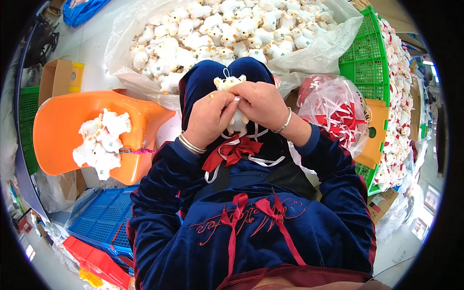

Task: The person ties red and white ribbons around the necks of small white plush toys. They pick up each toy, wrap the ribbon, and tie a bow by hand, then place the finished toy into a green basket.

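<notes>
Left hand and right hand, both gripping a small cream-and-white plush animal near red fabric ribbons.

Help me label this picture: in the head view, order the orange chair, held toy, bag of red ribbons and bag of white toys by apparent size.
1. Bag of white toys
2. Orange chair
3. Bag of red ribbons
4. Held toy

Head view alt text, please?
The left hand and right hand hold a plush toy near red ribbons. Ahead lies an open plastic bag of similar toys; more toys sit on an orange chair, left.
</notes>
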`<state>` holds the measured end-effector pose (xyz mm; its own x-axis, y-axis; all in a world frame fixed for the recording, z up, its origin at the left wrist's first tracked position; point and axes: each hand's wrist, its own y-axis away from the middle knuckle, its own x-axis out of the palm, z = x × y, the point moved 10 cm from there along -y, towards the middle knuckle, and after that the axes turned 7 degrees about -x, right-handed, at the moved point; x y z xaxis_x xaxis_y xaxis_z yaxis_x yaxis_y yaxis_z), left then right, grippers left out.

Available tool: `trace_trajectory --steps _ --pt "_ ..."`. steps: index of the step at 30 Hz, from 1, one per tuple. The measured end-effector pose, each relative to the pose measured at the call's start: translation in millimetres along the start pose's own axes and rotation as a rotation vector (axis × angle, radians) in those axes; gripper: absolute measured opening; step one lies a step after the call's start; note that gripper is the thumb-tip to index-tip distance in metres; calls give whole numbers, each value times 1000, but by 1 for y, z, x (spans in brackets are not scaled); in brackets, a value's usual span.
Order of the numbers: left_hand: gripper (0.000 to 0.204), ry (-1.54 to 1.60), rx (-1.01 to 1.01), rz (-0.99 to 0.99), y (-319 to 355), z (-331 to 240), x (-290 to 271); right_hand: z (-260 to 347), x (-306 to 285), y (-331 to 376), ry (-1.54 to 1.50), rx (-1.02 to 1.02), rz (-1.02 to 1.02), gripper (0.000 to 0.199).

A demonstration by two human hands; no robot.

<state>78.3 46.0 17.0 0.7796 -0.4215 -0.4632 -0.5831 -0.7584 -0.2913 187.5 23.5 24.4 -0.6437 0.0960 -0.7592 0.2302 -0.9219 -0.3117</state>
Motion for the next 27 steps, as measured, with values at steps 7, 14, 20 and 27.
trace_trajectory --steps 7,14,20,27 --pt "13 71 -135 82 5 11 2 -12 -8 1 -374 115 368 16" --pt "16 82 -247 117 7 14 4 -18 -9 -6 -235 27 444 9" --pt "17 144 -294 158 9 19 7 -13 -11 -7 -343 21 351 11" --pt "16 90 -272 138 2 15 8 -10 -21 -5 -485 140 254 13"
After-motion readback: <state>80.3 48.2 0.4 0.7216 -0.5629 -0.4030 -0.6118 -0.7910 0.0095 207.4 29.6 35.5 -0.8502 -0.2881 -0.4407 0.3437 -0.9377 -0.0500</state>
